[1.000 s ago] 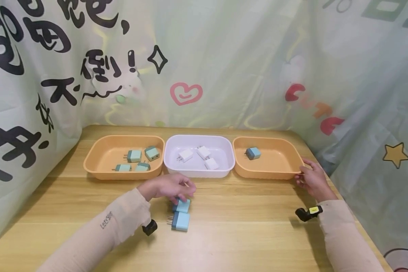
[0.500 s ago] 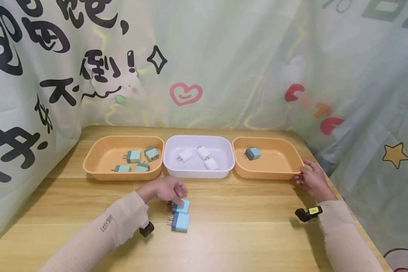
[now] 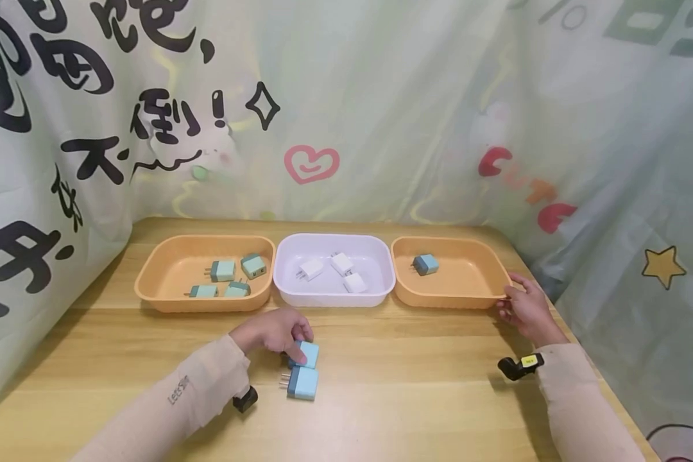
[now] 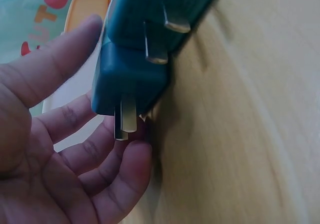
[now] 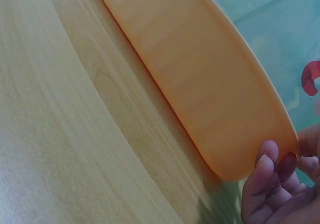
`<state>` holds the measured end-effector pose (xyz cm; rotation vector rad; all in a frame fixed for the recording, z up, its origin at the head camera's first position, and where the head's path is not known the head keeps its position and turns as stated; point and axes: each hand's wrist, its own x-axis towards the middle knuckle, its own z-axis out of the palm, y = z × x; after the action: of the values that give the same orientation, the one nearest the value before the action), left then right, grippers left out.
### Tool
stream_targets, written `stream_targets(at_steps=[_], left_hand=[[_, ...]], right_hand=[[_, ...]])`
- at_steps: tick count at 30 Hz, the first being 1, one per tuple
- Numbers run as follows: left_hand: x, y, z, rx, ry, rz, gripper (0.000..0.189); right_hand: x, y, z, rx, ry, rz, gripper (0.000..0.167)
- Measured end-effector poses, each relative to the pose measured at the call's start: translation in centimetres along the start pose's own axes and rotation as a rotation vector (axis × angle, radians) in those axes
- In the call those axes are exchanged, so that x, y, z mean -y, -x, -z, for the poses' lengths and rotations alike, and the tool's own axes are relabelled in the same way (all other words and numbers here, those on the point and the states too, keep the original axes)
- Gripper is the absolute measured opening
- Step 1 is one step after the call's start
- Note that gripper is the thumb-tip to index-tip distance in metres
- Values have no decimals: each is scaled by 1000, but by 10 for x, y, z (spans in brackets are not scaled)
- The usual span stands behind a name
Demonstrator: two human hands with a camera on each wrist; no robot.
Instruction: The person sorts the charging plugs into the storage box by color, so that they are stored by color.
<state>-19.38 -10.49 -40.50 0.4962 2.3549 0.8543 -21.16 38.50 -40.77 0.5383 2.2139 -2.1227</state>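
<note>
Two blue wall chargers lie against each other on the table in the head view, prongs pointing left. My left hand pinches the farther charger, thumb on its top face. In the left wrist view that charger sits between my thumb and curled fingers, and the nearer charger touches it. At the far right, my right hand grips the front right corner of an orange tray, which holds one blue charger. The right wrist view shows fingertips against the tray's outer wall.
A white tray with three white chargers stands in the middle. Left of it, another orange tray holds several green chargers. The trays stand side by side in a row, with a printed curtain behind the table.
My left hand has come down and slightly left, its thumb now on the farther blue charger. The right hand keeps its grip on the tray. The head view has tilted slightly.
</note>
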Motion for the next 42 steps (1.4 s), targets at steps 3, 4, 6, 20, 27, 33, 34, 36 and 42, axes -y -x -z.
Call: stream_targets(at_steps=[3,4,6,20,27,33,34,36,42], left_hand=[[-1,0,1,-4,-5,-10,30],[-1,0,1,-4,-10,-9,29],[-2,0,2,-1,-20,-10,27],[-4,2,4,16,-14,26,31],[1,1,5,27,-3,-10,21],[7,-2,7,46,172,-23,24],[8,-3,7,54,211,-28,25],[9,-4,8,78,300,-41,25],[6,-3,8,126,537,-46,26]], right_hand=[[1,0,1,4,-14,9,51],[1,0,1,5,-16,8,51],[2,0,2,4,-16,1,50],[0,-2,3,1,-14,3,47],[0,-2,2,-3,-2,-1,47],[-1,-2,2,-1,1,12,46],[-1,-2,2,-3,-1,12,45],[-1,-2,2,-3,-2,14,45],[-1,-1,1,-3,4,15,46]])
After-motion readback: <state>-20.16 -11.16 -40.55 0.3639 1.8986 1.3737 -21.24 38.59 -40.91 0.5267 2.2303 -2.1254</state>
